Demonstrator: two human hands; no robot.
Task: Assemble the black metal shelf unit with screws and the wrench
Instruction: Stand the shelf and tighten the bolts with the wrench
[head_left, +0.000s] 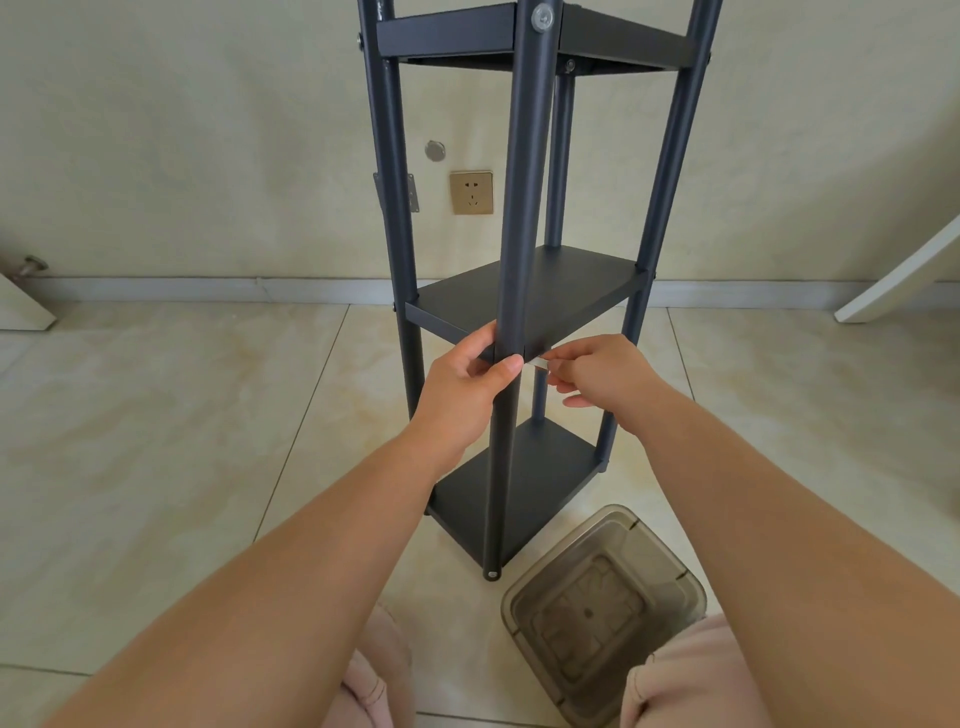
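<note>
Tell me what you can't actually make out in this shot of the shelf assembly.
Head view only:
- Top of the black metal shelf unit: cut off by the upper edge.
- Small silvery piece pinched by the right hand: mostly covered by fingers, so wrench or screw is unclear.
- Joint at the middle shelf: hidden behind the front post and the left hand, which holds the post.
- Contents of the smoky translucent plastic bin: too murky to tell.

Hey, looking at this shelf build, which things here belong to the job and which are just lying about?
Job:
black shelf unit
front post, gripped by the left hand
small silvery tool, probably the wrench, pinched by the right hand
screw up on the post

Lying about:
brown plastic tub on the floor
wall socket
</note>
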